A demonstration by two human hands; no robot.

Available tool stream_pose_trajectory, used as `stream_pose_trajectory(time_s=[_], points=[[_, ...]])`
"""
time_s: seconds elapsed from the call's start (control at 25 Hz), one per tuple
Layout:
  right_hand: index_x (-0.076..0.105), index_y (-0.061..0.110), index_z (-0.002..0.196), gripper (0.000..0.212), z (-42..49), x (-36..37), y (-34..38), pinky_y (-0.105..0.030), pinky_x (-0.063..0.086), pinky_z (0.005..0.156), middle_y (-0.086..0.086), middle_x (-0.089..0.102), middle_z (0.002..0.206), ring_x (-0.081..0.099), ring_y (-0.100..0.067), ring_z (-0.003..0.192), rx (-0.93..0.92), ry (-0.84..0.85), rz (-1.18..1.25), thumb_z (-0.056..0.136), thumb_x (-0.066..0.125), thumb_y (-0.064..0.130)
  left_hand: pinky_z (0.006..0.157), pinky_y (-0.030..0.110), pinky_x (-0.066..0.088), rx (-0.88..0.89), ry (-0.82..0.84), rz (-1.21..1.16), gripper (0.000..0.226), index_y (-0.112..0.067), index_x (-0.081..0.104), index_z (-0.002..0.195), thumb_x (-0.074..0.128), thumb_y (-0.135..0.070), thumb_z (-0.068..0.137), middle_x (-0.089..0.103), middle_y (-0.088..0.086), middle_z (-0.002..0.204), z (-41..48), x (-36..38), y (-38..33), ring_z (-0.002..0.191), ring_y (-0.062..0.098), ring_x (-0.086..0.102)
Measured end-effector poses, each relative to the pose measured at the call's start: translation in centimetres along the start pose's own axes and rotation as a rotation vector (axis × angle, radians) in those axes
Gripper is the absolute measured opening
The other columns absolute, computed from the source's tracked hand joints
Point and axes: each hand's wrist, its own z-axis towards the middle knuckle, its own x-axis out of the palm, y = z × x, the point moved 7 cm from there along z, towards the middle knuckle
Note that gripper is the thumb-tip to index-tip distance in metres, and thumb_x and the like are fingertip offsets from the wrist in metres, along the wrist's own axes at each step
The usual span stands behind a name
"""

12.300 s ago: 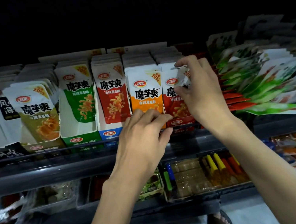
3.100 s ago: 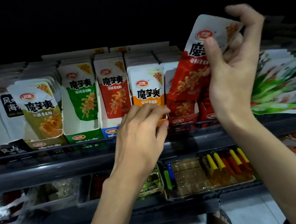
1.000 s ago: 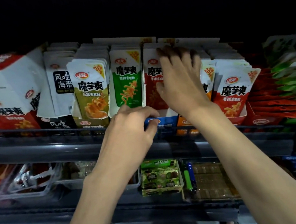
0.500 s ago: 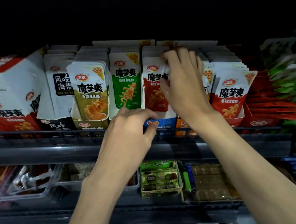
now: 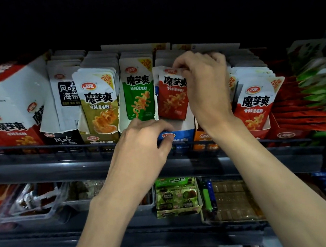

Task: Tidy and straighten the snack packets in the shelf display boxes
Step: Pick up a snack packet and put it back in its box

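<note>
Half a second ago the right hand (image 5: 205, 87) lay spread over the tops of the packets at the frame's centre. Now its fingertips (image 5: 178, 66) pinch the top edge of the front red packet (image 5: 172, 98), which has tilted forward and leans slightly left in the blue box (image 5: 180, 135). Three seconds ago this hand held a red packet up in the upper right of the frame. The view has shifted left since then.

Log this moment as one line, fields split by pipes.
phase: straightening | right hand: pinching top of red packet in blue box | left hand: on blue box front | shelf: upper
</note>
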Motion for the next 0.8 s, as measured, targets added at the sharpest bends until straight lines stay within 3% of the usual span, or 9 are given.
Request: stream_pose_trajectory(time_s=[0.2, 0.44, 0.56, 0.64, 0.72, 0.8], points=[[0.069, 0.011, 0.093, 0.012, -0.2, -0.2, 0.4, -0.032, 0.034, 0.087, -0.005, 0.065, 0.095, 0.058, -0.026, 0.093, -0.032, -0.007, -0.025, 0.087, 0.061, 0.004, 0.087, 0.04, 0.047, -0.001, 0.01, -0.006, 0.016, -0.028, 0.07, 0.106, 0.062, -0.026, 0.092, 0.069, -0.012, 0.105, -0.1, 0.0, 0.0, 0.102, 0.013, 0.05], [0.068, 0.016, 0.099, 0.01, -0.9, 1.3, 0.7, -0.038, 0.024, 0.101, -0.001, 0.067, 0.101, 0.057, -0.025, 0.101, -0.065, 0.194, -0.094, 0.09, 0.067, 0.02, 0.09, 0.04, 0.046, 0.001, 0.023, 0.01, 0.019, -0.026, 0.069, 0.109, 0.061, -0.027, 0.093, 0.069, -0.011, 0.108, -0.1, 0.0, -0.2, 0.105, 0.013, 0.049], [0.066, 0.015, 0.098, 0.007, -0.7, 0.5, 1.0, -0.037, 0.027, 0.099, 0.0, 0.064, 0.101, 0.054, -0.023, 0.102, -0.078, 0.127, -0.025, 0.092, 0.062, 0.016, 0.09, 0.04, 0.047, 0.007, 0.001, -0.007, 0.02, -0.024, 0.069, 0.111, 0.062, -0.025, 0.092, 0.067, -0.01, 0.11, -0.1, -0.2, -0.3, 0.105, 0.013, 0.051], [0.064, 0.012, 0.096, 0.006, -0.1, -1.0, 1.1, -0.034, 0.032, 0.092, 0.002, 0.061, 0.097, 0.053, -0.019, 0.097, -0.055, 0.035, 0.094, 0.093, 0.059, 0.011, 0.088, 0.029, 0.048, -0.011, -0.078, -0.05, 0.023, -0.023, 0.064, 0.115, 0.063, -0.026, 0.092, 0.063, -0.011, 0.109, 0.0, -0.9, -0.4, 0.101, 0.009, 0.052], [0.063, 0.006, 0.096, 0.006, 0.8, -3.1, 1.3, -0.033, 0.042, 0.081, 0.002, 0.058, 0.094, 0.054, -0.017, 0.092, -0.019, -0.057, 0.262, 0.093, 0.057, 0.006, 0.077, 0.009, 0.04, -0.08, -0.209, -0.133, 0.027, -0.023, 0.056, 0.118, 0.063, -0.03, 0.092, 0.054, -0.016, 0.098, 0.0, -2.2, -0.3, 0.087, 0.0, 0.049], [0.062, -0.001, 0.096, 0.006, 1.6, -5.4, 1.7, -0.035, 0.048, 0.074, -0.003, 0.059, 0.092, 0.057, -0.017, 0.088, 0.001, -0.129, 0.427, 0.095, 0.057, 0.002, 0.068, 0.004, 0.035, -0.157, -0.296, -0.247, 0.035, -0.024, 0.052, 0.123, 0.062, -0.036, 0.092, 0.051, -0.017, 0.094, -0.1, -3.1, 0.1, 0.084, 0.0, 0.05]])
